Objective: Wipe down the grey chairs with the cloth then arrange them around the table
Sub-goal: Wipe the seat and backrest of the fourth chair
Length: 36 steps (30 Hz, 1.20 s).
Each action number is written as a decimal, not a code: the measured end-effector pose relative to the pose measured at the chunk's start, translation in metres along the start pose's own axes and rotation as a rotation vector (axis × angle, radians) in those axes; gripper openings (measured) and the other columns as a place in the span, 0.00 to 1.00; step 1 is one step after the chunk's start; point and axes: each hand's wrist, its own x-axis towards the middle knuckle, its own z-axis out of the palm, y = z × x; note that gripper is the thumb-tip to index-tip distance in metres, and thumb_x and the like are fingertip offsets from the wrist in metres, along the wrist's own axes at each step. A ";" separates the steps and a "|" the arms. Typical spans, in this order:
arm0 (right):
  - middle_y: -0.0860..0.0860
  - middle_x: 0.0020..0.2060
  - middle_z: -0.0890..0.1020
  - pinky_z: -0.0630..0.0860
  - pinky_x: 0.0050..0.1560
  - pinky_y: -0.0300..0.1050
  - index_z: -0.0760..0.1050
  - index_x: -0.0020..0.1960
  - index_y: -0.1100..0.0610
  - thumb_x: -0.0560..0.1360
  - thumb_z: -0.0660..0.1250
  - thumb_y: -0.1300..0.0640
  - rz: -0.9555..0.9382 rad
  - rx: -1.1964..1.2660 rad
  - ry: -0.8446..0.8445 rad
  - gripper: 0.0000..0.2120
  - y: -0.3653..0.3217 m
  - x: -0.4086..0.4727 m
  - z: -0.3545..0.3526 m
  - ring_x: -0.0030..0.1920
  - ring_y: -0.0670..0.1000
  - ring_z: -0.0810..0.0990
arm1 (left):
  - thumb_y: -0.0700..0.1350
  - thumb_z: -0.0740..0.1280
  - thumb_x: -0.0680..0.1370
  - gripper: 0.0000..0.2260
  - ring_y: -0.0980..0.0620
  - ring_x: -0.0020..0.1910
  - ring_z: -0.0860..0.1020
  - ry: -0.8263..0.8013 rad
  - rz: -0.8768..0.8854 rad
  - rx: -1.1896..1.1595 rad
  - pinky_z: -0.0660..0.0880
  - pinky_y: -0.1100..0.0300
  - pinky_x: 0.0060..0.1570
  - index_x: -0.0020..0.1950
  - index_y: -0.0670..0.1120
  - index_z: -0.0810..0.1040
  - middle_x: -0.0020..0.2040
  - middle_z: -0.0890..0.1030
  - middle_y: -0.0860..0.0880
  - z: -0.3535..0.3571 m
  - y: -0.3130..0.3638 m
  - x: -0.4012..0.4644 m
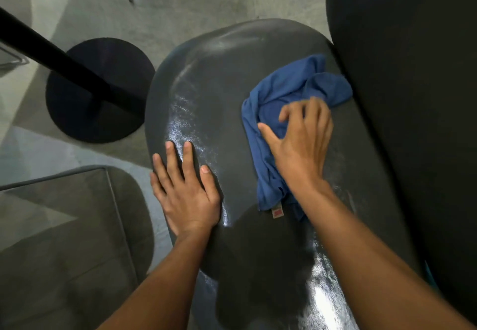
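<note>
Right hand (pixel 299 146) fingers curled gripping blue cloth (pixel 289 89) on grey chair seat (pixel 219 92), left hand (pixel 185 190) flat, fingers straight

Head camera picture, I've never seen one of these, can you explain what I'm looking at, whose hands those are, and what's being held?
There is no machine here. A person wears a wide-angle camera on the head, looking forward and down, so both arms reach in from the bottom of the single picture. Below them is the seat of a grey chair, shiny in streaks. The left hand rests flat on the seat near its left edge, fingers straight, holding nothing. The right hand presses a crumpled blue cloth onto the seat, fingers curled into it. A dark chair back rises on the right. On the floor at left stands a black round base with a post, and another grey seat sits at lower left.
</note>
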 end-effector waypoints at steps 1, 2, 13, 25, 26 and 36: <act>0.55 0.51 0.77 0.72 0.61 0.62 0.74 0.47 0.55 0.73 0.73 0.43 -0.007 -0.012 -0.005 0.16 0.003 -0.009 0.003 0.62 0.59 0.74 | 0.55 0.51 0.85 0.26 0.42 0.83 0.49 -0.003 0.001 0.002 0.51 0.38 0.79 0.83 0.52 0.57 0.84 0.53 0.47 0.000 0.000 0.000; 0.54 0.49 0.77 0.72 0.60 0.61 0.76 0.47 0.54 0.75 0.71 0.43 -0.020 -0.021 -0.006 0.14 0.005 -0.013 0.006 0.59 0.58 0.75 | 0.55 0.51 0.84 0.26 0.42 0.83 0.48 -0.005 0.001 0.002 0.51 0.38 0.79 0.83 0.52 0.57 0.84 0.53 0.48 0.001 0.000 0.000; 0.66 0.80 0.53 0.42 0.79 0.65 0.51 0.80 0.67 0.85 0.50 0.46 -0.049 -0.284 -0.247 0.33 -0.023 0.043 0.040 0.80 0.68 0.46 | 0.54 0.53 0.84 0.26 0.42 0.83 0.50 0.022 0.007 0.010 0.52 0.39 0.79 0.83 0.51 0.59 0.84 0.54 0.47 0.000 0.000 0.000; 0.60 0.78 0.64 0.53 0.79 0.63 0.57 0.81 0.62 0.85 0.45 0.44 -0.002 -0.335 -0.312 0.30 0.032 -0.094 0.001 0.81 0.62 0.51 | 0.54 0.53 0.84 0.26 0.42 0.83 0.50 0.015 0.012 0.004 0.52 0.38 0.79 0.83 0.52 0.59 0.84 0.55 0.47 -0.001 -0.001 0.000; 0.62 0.78 0.64 0.53 0.79 0.64 0.59 0.80 0.63 0.85 0.46 0.44 0.076 -0.349 -0.309 0.31 0.045 -0.103 -0.007 0.81 0.63 0.53 | 0.54 0.53 0.84 0.26 0.42 0.83 0.50 0.016 0.015 0.003 0.52 0.38 0.79 0.83 0.51 0.59 0.84 0.55 0.47 -0.001 -0.001 -0.001; 0.65 0.79 0.60 0.49 0.79 0.66 0.58 0.79 0.67 0.85 0.46 0.46 0.141 -0.275 -0.145 0.31 0.027 0.046 0.040 0.80 0.67 0.52 | 0.54 0.52 0.85 0.26 0.41 0.83 0.51 0.042 0.028 0.025 0.52 0.38 0.79 0.83 0.51 0.58 0.84 0.54 0.46 0.004 -0.003 -0.001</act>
